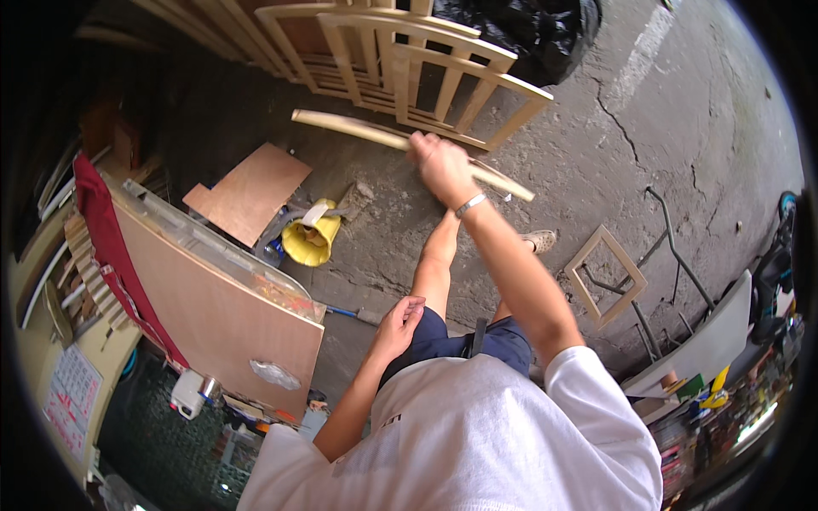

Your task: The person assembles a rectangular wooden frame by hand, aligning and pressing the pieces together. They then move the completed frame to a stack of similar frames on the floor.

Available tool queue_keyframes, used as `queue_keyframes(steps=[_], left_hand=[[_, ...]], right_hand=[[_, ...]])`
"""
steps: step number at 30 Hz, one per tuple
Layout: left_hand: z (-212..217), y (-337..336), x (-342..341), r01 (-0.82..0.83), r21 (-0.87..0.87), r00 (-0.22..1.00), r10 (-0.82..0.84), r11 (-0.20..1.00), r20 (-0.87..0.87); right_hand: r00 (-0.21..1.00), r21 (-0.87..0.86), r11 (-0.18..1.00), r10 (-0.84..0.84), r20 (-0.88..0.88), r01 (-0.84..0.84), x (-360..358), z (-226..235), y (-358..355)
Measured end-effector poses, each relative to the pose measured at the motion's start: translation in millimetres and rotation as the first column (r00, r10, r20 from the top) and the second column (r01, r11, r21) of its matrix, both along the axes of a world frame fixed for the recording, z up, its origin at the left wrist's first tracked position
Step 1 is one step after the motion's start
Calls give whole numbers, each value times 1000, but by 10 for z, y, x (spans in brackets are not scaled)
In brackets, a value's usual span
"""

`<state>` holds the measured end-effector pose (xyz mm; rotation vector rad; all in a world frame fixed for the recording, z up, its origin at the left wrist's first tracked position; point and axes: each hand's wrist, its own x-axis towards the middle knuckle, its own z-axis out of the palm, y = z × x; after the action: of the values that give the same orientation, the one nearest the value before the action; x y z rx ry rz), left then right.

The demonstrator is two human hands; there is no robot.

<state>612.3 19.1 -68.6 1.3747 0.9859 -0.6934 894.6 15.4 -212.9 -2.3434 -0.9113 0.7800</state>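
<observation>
My right hand, with a silver band at its wrist, is closed around a long pale wooden strip. The strip is held off the floor, slanting from upper left to lower right, and its edges are slightly blurred. Just beyond it, several pale slatted wooden frames with curved top rails lean together. Beside my thigh hangs my left hand, its fingers loosely bent and apart from any object that I can see.
At left stands a wood-topped table with red cloth. Nearby are a yellow bucket and a plywood sheet. On the right lie a small wooden frame and bent metal legs. A black plastic bag sits far off.
</observation>
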Motion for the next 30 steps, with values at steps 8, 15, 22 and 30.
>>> queue_keyframes(steps=[8,15,22,30], left_hand=[[-127,-182,266,-367,180,922,331,913,202],[-867,-150,1418,-578,348,788,394,738,474],[-3127,525,3310,-647,-38,763,647,762,-16],[-3623,252,4394,-722,59,692,716,690,95]], right_hand=[[996,43,995,-87,11,86,-170,970,-1509],[873,-108,868,-488,-14,484,-330,1718,-3469],[426,-261,395,-901,77,881,-1146,1388,-5571],[87,-272,45,-986,145,961,-1853,677,-7258]])
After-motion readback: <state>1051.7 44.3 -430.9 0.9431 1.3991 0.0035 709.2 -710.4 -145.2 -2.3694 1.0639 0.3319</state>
